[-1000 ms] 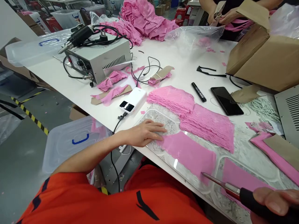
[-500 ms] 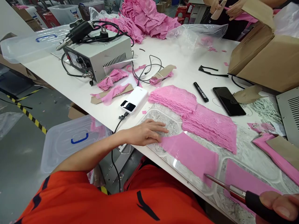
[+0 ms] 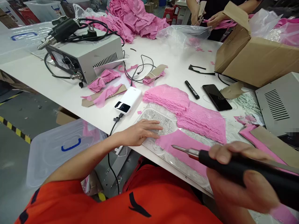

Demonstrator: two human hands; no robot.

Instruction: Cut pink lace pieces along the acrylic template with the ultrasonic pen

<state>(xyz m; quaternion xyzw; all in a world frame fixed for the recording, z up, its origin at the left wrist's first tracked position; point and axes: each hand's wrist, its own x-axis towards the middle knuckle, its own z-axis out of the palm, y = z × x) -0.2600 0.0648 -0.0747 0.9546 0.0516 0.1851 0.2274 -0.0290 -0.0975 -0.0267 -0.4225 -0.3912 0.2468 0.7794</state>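
Note:
My left hand (image 3: 143, 132) lies flat with fingers stretched out on the clear-edged template (image 3: 167, 123), its fingertips at the left end of a pink fabric piece (image 3: 187, 149). My right hand (image 3: 243, 177) is wrapped round a black-handled tool with a pointed metal tip (image 3: 203, 157), which looks like a soldering iron. The tip points left and appears above the pink piece; I cannot tell if it touches. My right hand and the tool hide the right part of the template. Behind the piece lie two overlapping stacks of pink lace fabric (image 3: 201, 119).
A white power bank (image 3: 129, 99), a black marker (image 3: 192, 89) and a phone (image 3: 217, 97) lie on the table. A grey control box (image 3: 93, 57) stands at left, a cardboard box (image 3: 254, 59) at right. Across the table, a person's hands (image 3: 216, 19) handle pink fabric.
My right hand has come up and to the left with the tool, its tip leaving the piece's right end. My left hand stays at the fabric's left end. The view has shifted slightly.

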